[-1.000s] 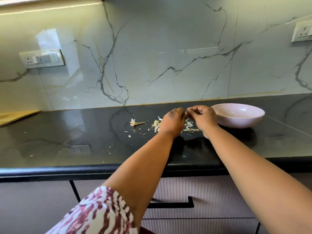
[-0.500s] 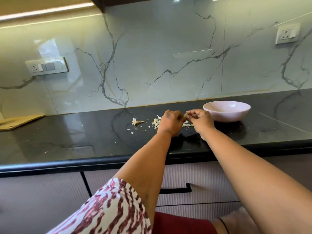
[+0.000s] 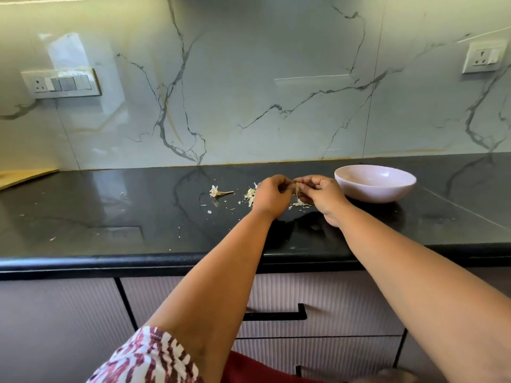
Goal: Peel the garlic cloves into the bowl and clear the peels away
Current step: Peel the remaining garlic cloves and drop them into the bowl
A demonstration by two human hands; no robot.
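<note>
My left hand (image 3: 272,193) and my right hand (image 3: 322,193) meet above the black counter, fingertips together. Between them they pinch a small pale garlic clove (image 3: 297,186), with a thin strip of skin hanging down from it. Loose garlic peels (image 3: 250,195) lie on the counter under and to the left of the hands. A garlic stem with dry skin (image 3: 218,192) lies further left. The pink bowl (image 3: 375,185) stands just right of my right hand; its inside looks empty from here.
The black counter (image 3: 110,217) runs the full width, with tiny peel flecks scattered on it. A wooden board (image 3: 25,176) shows at the far left. Wall sockets (image 3: 63,83) sit on the marble backsplash. Drawers with a black handle (image 3: 276,315) are below the counter edge.
Both hands stay together on the clove, working at the skin; a strip of peel now hangs down between them. The camera view has shifted slightly.
</note>
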